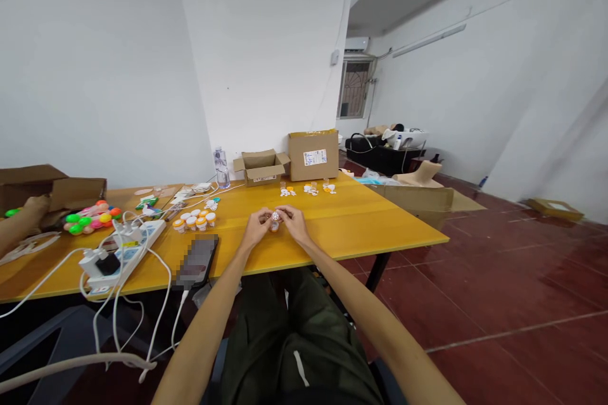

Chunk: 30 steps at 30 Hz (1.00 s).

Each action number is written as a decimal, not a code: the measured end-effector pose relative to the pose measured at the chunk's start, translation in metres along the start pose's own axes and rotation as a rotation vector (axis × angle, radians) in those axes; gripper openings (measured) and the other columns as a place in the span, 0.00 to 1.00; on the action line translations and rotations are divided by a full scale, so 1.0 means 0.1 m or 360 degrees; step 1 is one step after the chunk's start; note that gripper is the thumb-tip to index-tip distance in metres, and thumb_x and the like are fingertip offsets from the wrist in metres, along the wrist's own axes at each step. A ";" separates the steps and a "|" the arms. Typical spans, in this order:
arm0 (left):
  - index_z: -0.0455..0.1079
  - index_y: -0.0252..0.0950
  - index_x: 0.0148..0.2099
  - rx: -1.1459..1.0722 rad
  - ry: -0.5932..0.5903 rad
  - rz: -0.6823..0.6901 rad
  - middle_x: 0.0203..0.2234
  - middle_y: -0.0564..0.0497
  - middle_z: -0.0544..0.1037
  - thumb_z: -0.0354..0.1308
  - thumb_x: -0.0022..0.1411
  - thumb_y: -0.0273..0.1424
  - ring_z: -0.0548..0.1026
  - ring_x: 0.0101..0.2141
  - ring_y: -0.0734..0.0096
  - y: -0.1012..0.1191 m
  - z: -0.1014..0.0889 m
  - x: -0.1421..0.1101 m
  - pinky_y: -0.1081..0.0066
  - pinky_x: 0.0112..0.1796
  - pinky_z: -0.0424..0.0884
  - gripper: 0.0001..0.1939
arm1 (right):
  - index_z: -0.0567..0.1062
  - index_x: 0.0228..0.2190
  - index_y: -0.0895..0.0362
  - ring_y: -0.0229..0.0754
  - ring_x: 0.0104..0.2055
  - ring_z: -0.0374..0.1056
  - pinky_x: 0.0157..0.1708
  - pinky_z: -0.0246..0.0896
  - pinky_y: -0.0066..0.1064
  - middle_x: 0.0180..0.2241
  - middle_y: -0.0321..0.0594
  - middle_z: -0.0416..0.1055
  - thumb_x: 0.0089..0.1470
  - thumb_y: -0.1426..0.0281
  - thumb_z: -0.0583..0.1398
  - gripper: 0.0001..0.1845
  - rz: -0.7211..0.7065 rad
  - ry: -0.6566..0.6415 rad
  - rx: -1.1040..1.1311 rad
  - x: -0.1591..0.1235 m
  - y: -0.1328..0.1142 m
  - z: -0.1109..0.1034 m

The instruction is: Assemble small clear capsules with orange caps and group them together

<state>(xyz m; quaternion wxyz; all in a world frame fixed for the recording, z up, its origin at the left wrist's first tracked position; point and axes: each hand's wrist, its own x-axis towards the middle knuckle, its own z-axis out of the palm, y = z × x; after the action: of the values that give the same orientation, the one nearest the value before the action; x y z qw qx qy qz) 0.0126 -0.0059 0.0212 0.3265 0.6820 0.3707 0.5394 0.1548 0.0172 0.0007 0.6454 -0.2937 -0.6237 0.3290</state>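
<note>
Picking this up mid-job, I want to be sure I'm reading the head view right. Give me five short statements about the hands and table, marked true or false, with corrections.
1. The left hand and right hand meet at a small white piece with holes. True.
2. The phone lies to the right of both hands. False: it lies to their left.
3. The open box stands to the left of the taller box. True.
4. The clear bottle lies on its side. False: it stands upright.
5. The power strip is on the floor. False: it lies on the table.
</note>
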 end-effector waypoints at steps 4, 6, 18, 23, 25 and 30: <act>0.76 0.35 0.35 -0.0028 -0.0031 -0.0049 0.28 0.51 0.79 0.64 0.50 0.31 0.77 0.27 0.71 -0.03 -0.01 0.00 0.73 0.30 0.72 0.08 | 0.80 0.28 0.54 0.45 0.33 0.74 0.33 0.71 0.33 0.30 0.39 0.79 0.48 0.63 0.62 0.08 0.0000 0.0005 -0.0031 0.01 0.02 -0.01; 0.76 0.35 0.35 -0.0045 -0.0044 -0.0068 0.29 0.51 0.79 0.65 0.49 0.30 0.77 0.27 0.72 -0.04 -0.01 0.00 0.73 0.31 0.72 0.09 | 0.80 0.28 0.54 0.45 0.32 0.74 0.32 0.71 0.33 0.30 0.40 0.79 0.49 0.63 0.62 0.09 0.0005 0.0007 -0.0033 0.01 0.02 -0.01; 0.75 0.35 0.35 -0.0142 -0.0073 -0.0096 0.28 0.51 0.78 0.68 0.49 0.38 0.76 0.26 0.71 -0.03 -0.01 0.00 0.72 0.30 0.74 0.13 | 0.79 0.26 0.53 0.44 0.33 0.73 0.34 0.69 0.33 0.28 0.38 0.78 0.47 0.64 0.62 0.07 -0.0031 0.0051 -0.0061 0.01 -0.02 0.00; 0.74 0.35 0.34 -0.0178 -0.0087 -0.0121 0.27 0.52 0.78 0.68 0.48 0.39 0.76 0.26 0.71 -0.01 -0.01 0.00 0.71 0.30 0.73 0.14 | 0.78 0.26 0.53 0.45 0.33 0.73 0.34 0.69 0.33 0.28 0.38 0.79 0.47 0.64 0.61 0.08 -0.0033 0.0034 -0.0050 0.01 -0.01 0.00; 0.74 0.35 0.34 -0.0194 -0.0089 -0.0131 0.27 0.51 0.78 0.68 0.48 0.40 0.76 0.26 0.71 -0.01 -0.01 0.00 0.71 0.30 0.73 0.15 | 0.78 0.26 0.53 0.44 0.32 0.73 0.34 0.69 0.33 0.28 0.38 0.78 0.48 0.63 0.61 0.08 -0.0036 0.0029 -0.0052 0.01 0.00 0.00; 0.74 0.35 0.34 -0.0227 -0.0084 -0.0148 0.27 0.52 0.79 0.69 0.46 0.41 0.75 0.25 0.72 0.00 -0.01 0.00 0.71 0.29 0.73 0.17 | 0.79 0.27 0.54 0.42 0.29 0.71 0.32 0.69 0.32 0.27 0.38 0.77 0.49 0.63 0.60 0.09 -0.0024 -0.0013 -0.0075 0.01 0.02 -0.02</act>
<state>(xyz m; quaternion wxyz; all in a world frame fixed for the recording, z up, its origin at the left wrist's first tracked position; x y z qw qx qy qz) 0.0115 -0.0054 0.0212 0.4086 0.6531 0.3539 0.5304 0.1564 0.0194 -0.0002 0.6382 -0.3028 -0.6360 0.3106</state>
